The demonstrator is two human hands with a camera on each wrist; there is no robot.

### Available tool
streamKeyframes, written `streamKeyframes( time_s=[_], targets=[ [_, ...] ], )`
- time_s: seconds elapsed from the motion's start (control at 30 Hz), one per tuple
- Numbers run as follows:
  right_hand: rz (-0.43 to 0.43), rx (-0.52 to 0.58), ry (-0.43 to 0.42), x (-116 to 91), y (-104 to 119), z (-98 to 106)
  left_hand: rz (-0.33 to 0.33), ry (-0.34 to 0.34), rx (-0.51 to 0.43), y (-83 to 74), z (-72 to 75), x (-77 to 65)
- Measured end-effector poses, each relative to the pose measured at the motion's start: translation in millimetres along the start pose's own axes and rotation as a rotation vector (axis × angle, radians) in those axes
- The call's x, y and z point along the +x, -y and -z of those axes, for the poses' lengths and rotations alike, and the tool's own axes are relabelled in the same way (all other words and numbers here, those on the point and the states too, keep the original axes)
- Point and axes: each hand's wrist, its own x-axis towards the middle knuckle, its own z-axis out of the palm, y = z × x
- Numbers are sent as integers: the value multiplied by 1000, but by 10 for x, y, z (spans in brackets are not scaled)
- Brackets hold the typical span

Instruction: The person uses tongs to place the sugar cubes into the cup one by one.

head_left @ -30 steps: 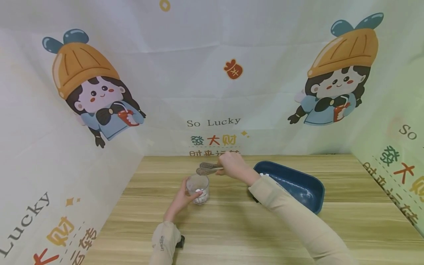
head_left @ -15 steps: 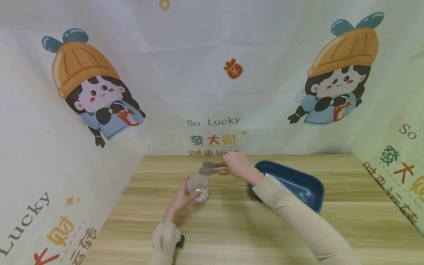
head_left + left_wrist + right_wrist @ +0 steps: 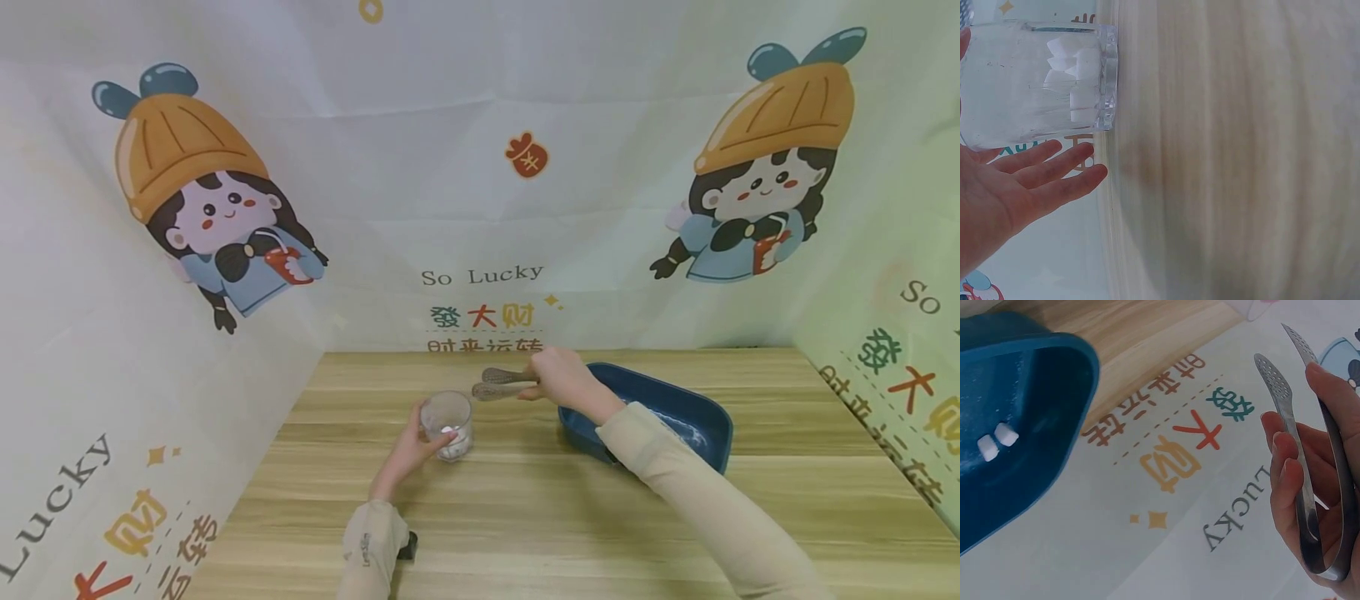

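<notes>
My left hand (image 3: 408, 446) holds a clear glass (image 3: 447, 408) that stands on the table, its thumb across the near side. In the left wrist view several white cubes (image 3: 1085, 69) lie at the bottom of the glass, and three fingers of that hand stretch out beside it. My right hand (image 3: 564, 379) grips metal tongs (image 3: 1300, 450) with perforated tips. The tongs are spread apart with nothing between their tips, to the right of the glass rim. Two white cubes (image 3: 1005, 434) lie in the blue tray (image 3: 1079, 356) in the right wrist view.
In the head view the blue tray stands at the back right of the wooden table (image 3: 525, 517), partly behind the right forearm. A printed white cloth (image 3: 450, 192) rises behind the table and along both sides.
My right hand has moved right with the tongs, from above the glass rim toward the blue tray. The left hand and the glass have stayed in place.
</notes>
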Motion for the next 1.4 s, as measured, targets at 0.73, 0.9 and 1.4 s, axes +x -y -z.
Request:
streamKeyframes(
  time_s=[0.73,0.9,1.4],
  targets=[
    [-156,92,36,-480,-627,40,9,1,26,-5,5,4],
    [-176,97,1,-613,-819,57,9,5,27,-16,6,-1],
    [-258,52,-41,-939,-1200,149,24,15,16,14,9,18]
  ],
)
